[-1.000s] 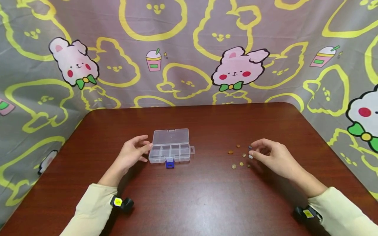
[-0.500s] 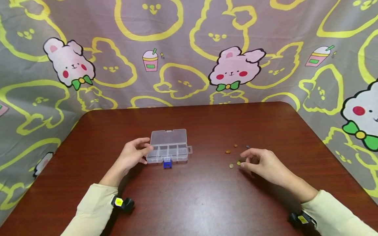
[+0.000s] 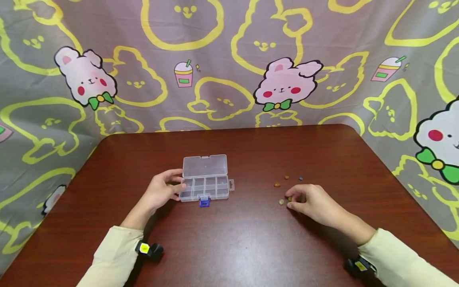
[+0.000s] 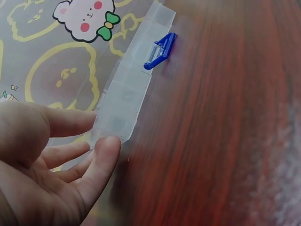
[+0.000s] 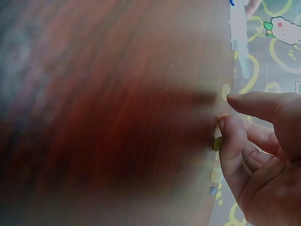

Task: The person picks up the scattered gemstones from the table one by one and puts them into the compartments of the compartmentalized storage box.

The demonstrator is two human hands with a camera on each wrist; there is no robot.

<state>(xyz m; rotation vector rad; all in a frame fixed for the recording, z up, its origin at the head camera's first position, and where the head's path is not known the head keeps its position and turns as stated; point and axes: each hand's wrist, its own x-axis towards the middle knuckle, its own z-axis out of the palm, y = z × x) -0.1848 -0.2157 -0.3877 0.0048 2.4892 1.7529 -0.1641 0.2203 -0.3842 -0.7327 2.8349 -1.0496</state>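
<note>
My left hand grips the left end of a clear plastic compartment box, thumb on the near side and fingers behind. The box's lid stands raised at the back, and a blue latch hangs at the front. Among small polished stones is my right hand, thumb and index finger apart around an olive-green stone. A pale stone lies just left of the thumb. In the right wrist view, a green stone shows beside the fingers. Any stones under the palm are hidden.
Two amber-brown stones and a small bluish stone lie beyond the right hand on the dark wooden table. A patterned curtain hangs behind the table's far edge.
My right hand has moved left and toward me, from the white and bluish stones to the olive-green one. The box has tilted slightly toward me in the left hand, showing more of its compartments.
</note>
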